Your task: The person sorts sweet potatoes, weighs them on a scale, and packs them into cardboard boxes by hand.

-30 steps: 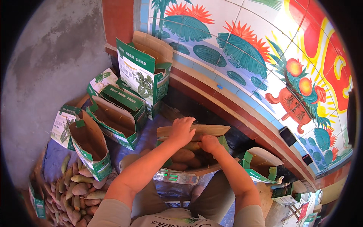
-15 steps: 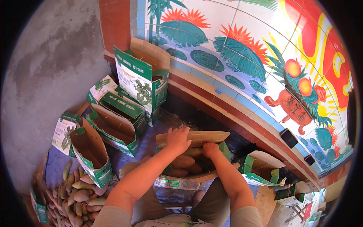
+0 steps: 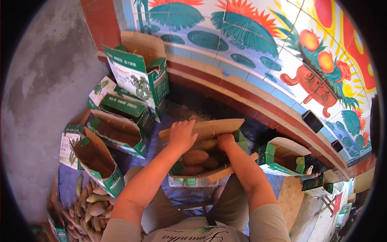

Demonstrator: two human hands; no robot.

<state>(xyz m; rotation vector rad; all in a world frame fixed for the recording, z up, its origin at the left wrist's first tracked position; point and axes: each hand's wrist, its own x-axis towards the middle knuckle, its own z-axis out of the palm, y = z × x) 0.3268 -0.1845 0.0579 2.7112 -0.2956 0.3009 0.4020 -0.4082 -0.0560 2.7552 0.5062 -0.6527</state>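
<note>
L hand (image 3: 183, 135) at far-left edge, open green/brn cardboard box (image 3: 213, 127) w/ oblong brn tubers (image 3: 195, 157); R hand (image 3: 226, 142) curled, far-right inside. Both grips: can't tell.

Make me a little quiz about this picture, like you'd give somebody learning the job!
1. Pick one: where is the loose heap of vegetables?
A) To the person's right
B) To the person's left
C) Up on the ledge

2. True or false: the box between the person's arms has nothing in it.

3. Fill in the blank: the person's ___ is at the top edge of that box's brown back flap.

Key:
1. B
2. False; big vegetables lie inside it.
3. left hand
</note>
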